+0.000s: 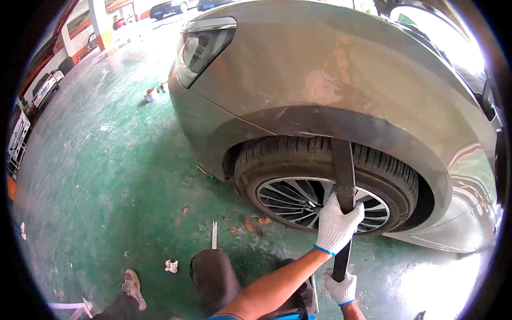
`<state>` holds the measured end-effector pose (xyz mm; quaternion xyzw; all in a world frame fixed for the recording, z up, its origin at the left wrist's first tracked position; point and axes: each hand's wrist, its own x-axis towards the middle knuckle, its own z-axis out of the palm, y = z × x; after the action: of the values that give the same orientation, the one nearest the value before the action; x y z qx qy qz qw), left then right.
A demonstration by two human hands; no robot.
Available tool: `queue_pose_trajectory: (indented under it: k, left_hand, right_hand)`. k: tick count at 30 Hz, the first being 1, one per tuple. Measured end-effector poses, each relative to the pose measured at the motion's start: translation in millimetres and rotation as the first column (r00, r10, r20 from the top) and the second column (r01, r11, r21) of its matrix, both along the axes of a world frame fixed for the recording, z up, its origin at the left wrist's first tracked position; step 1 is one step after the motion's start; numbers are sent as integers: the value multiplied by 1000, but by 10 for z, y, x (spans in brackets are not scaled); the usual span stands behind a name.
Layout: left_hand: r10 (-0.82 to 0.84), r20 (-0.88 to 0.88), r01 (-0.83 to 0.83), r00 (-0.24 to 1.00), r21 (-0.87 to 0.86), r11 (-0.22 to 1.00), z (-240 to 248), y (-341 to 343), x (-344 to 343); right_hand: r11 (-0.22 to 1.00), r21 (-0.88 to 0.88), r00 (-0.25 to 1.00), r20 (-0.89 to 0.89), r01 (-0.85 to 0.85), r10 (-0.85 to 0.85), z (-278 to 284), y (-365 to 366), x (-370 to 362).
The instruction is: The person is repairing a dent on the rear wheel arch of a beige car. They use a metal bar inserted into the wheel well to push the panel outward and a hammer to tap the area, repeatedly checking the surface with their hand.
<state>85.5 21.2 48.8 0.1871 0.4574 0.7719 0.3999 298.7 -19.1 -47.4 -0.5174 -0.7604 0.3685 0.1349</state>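
A long, flat black bar [343, 168] stands nearly upright in front of the car's front wheel. Its upper end meets the lip of the wheel arch [314, 120]; whether it goes behind the lip I cannot tell. Midway down, my left hand [337, 228], in a white knitted glove, is wrapped around the bar. Lower, my right hand [342, 289], gloved the same way, closes on the bar's bottom end. Behind the bar are the tire [277, 157] and the multi-spoke rim [288, 200]. The tan fender [282, 64] curves above, with scuffs near the arch edge.
The headlight [205, 50] is at the fender's front. On the green floor [122, 176] lie a flat pale strip [214, 234], a crumpled white wad [171, 266], dry leaves [249, 223] and a tape roll [151, 94]. My knee [213, 277] and a shoe [133, 289] are below.
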Motion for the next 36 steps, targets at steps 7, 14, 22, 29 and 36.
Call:
queue_pose_trajectory:
  k: [7, 14, 22, 29, 36]
  left_hand:
    - [-53, 78, 51, 996, 36, 998, 32, -48, 4]
    - [-2, -20, 3, 1000, 33, 999, -104, 51, -32]
    - [90, -186, -83, 978, 42, 996, -235, 182, -60]
    - [-13, -125, 14, 992, 10, 1000, -115, 65, -134]
    - [-8, -210, -4, 978, -53, 999, -66, -104, -250]
  right_hand:
    - [996, -64, 998, 32, 57, -55, 70, -109, 37]
    - [998, 62, 1000, -4, 23, -23, -71, 59, -130]
    - [997, 60, 999, -12, -37, 38, -264, 307, -88]
    - [995, 61, 995, -62, -72, 76, -329, 229, -144]
    - [981, -186, 989, -146, -60, 33, -295, -136, -288]
